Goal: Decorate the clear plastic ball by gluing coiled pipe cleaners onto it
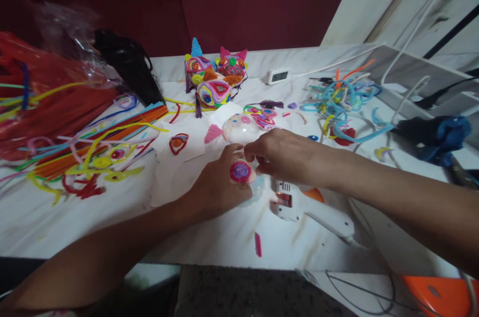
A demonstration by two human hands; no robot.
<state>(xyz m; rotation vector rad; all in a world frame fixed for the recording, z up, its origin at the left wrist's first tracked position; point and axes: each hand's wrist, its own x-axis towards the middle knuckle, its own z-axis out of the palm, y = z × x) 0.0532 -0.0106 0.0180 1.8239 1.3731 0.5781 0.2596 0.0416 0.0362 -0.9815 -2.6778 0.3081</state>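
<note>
While left hand (220,184) grips a clear ball (254,188) w/ pink coil (240,171) at table centre, right hand (286,153) pinches its top; prob. pressing glued coil, needs steady hold beside glue gun (299,206).

Three finished pipe-cleaner figures (215,77), one glue gun (310,209), one thermometer (278,76).

Clear, glossy plastic ball (251,187) bearing a fuzzy pink-and-purple pipe-cleaner spiral (240,171). White smooth plastic glue gun (310,209), slight sheen. Matt white table surface (75,217), faintly marbled. Fuzzy chenille stems (93,142) in heaps. Crinkled clear glossy plastic wrap (63,32). Blue cloth (445,137), matt.
</note>
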